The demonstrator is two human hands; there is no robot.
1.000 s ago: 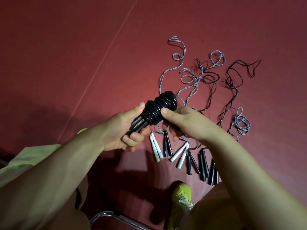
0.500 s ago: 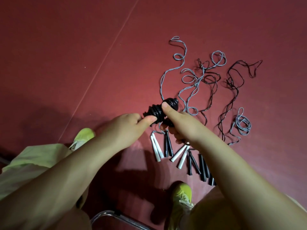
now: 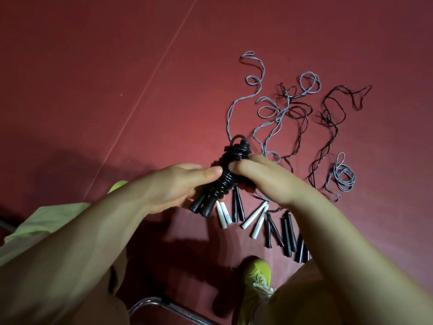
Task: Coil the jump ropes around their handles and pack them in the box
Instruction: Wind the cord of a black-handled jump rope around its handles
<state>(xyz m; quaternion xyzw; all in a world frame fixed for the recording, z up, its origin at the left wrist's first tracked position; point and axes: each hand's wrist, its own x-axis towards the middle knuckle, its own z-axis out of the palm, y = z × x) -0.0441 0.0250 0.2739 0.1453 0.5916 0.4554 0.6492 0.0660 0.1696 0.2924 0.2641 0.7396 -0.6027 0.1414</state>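
Black coiled rope (image 3: 226, 177) hides white handles (image 3: 223, 214) behind it

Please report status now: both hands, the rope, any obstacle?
Left hand and right hand both grip the coiled black jump rope. Its handles point down. Loose ropes lie on the floor. No box in view.
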